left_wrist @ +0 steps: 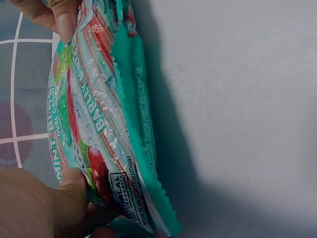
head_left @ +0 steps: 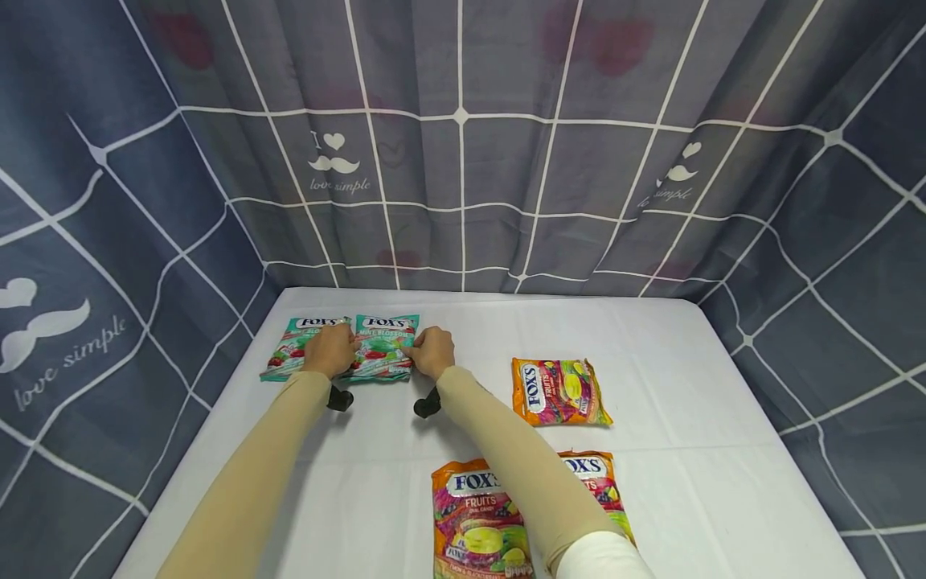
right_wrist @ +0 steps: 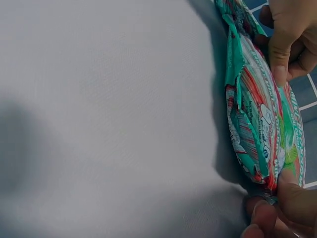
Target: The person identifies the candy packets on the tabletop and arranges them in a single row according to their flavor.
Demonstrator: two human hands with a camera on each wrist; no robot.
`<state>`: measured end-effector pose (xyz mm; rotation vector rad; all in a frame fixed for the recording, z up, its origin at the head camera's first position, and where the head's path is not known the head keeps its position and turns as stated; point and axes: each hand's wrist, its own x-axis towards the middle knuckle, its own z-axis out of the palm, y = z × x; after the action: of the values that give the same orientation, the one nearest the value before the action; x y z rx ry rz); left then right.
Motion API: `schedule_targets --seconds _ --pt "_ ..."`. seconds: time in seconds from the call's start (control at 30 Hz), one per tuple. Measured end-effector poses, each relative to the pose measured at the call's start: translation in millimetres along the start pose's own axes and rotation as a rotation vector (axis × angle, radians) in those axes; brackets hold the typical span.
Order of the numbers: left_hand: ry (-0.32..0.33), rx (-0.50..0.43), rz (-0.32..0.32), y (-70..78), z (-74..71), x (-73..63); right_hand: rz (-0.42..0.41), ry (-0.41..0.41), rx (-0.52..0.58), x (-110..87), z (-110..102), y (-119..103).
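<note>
At the far left of the table, two teal Fox's candy bags lie side by side. My left hand and right hand are on opposite sides of the right-hand Mint Blossom bag. In the left wrist view, the left thumb presses the top of this bag while fingers curl below its edge. The right thumb pinches the other edge similarly in the right wrist view. The outer teal bag lies partly behind my left hand.
An orange Fox's Fruits bag lies right of centre on the white table. Two more orange bags, one larger and one partly under my right forearm, lie nearer. Grey-blue checked curtains surround the back and sides.
</note>
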<state>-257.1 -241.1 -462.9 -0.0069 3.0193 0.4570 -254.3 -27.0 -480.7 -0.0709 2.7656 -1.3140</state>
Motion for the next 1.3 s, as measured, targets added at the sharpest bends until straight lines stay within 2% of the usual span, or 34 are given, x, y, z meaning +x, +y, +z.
schedule_targets --seconds 0.17,0.27,0.4,0.57,0.73,0.9,1.03,1.23,1.3 --pt "-0.02 0.011 -0.001 1.0 -3.2 -1.1 -0.003 -0.021 0.006 6.1 0.5 3.8" --pt "-0.031 0.004 -0.001 1.3 -5.8 -1.4 -0.037 -0.002 -0.021 19.7 11.1 15.7" --pt "-0.039 0.005 0.004 -0.3 -8.5 -2.7 -0.048 0.012 -0.049 29.3 15.3 23.4" --pt "-0.043 0.001 0.003 0.2 -10.3 -5.7 -0.033 -0.025 -0.071 11.7 -6.5 5.8" --pt "-0.01 0.014 0.036 7.9 -14.7 -8.6 -0.111 -0.054 -0.112 -1.2 -26.3 0.7" --pt "0.02 0.003 0.09 20.0 -20.0 -12.6 -0.198 -0.064 -0.127 -5.9 -48.0 8.5" --pt "0.013 -0.05 0.127 34.2 -22.6 -18.9 -0.23 -0.083 -0.104 -12.8 -66.0 13.7" --pt "-0.005 -0.136 0.246 67.4 -16.7 -29.5 -0.233 -0.109 -0.12 -31.6 -87.6 25.6" --pt "-0.02 -0.154 0.265 80.1 -15.9 -32.9 -0.239 -0.11 -0.114 -37.9 -94.8 28.8"
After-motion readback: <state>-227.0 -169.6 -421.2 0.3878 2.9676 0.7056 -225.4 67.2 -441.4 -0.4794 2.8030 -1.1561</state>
